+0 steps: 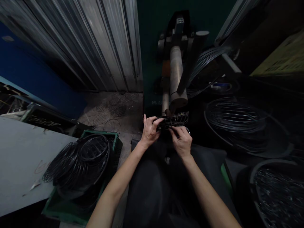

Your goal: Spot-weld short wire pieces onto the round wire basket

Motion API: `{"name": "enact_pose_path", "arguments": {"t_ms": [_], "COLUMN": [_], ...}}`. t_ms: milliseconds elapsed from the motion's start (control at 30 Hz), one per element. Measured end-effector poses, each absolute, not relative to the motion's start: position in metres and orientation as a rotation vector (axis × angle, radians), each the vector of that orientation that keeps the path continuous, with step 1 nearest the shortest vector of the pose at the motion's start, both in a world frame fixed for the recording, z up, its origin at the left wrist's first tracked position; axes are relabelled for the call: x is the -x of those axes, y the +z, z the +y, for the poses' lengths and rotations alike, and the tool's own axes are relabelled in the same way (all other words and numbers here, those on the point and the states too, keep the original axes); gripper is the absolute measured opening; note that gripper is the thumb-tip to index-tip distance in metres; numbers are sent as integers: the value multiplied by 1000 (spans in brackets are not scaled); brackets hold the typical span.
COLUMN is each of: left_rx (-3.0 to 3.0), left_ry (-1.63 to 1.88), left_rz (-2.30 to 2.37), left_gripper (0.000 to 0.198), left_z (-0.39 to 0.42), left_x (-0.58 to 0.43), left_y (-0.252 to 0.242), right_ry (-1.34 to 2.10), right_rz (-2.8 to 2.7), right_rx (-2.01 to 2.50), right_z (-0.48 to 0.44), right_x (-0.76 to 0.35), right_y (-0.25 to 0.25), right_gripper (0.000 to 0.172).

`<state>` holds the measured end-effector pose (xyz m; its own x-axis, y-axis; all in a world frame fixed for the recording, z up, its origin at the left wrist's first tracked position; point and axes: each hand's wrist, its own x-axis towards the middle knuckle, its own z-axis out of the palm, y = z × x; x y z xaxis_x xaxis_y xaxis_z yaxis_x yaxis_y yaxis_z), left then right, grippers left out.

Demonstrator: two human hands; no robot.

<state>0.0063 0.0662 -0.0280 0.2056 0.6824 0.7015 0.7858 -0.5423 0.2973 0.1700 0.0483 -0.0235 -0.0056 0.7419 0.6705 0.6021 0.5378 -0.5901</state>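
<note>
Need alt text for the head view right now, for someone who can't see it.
Both hands, left hand and right hand, hold a small wire frame in front of a metal cylinder on a machine. A green crate of black wire rings sits at left.

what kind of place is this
Probably a small metal-wire workshop: both hands hold a dark wire frame at a steel roller machine, with black wire rings heaped in a green plastic crate beside corrugated metal shutters.
</note>
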Motion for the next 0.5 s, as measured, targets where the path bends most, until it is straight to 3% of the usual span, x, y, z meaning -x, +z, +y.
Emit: {"name": "enact_pose_path", "arguments": {"t_ms": [500], "left_rx": [2339], "left_ry": [-1231], "left_rz": [-1431], "left_gripper": [55], "left_z": [70], "left_x": [-4], "left_y": [-25], "right_ry": [137], "right_rz": [-1775], "right_rx": [1205], "right_z": [53], "right_x": [-176], "right_y": [-26], "right_gripper": [22]}}
